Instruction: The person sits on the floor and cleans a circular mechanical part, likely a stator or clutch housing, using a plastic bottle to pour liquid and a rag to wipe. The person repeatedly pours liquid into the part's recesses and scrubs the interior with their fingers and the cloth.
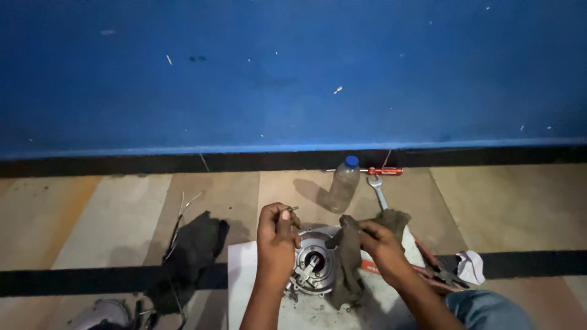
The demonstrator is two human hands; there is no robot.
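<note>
Blue wall and tiled floor frame a white sheet (241, 269) laid on the floor, which carries a round metal motor housing (313, 264) near its far edge. Over the housing's left rim, the left hand (275, 239) is clenched on a small metal pin (291, 210), whose long axis points right and away, just above the fingers. Just right of the housing, the right hand (380, 243) grips a dark rag (347, 263) that hangs down beside it. The left hand is nearer the central bore.
</note>
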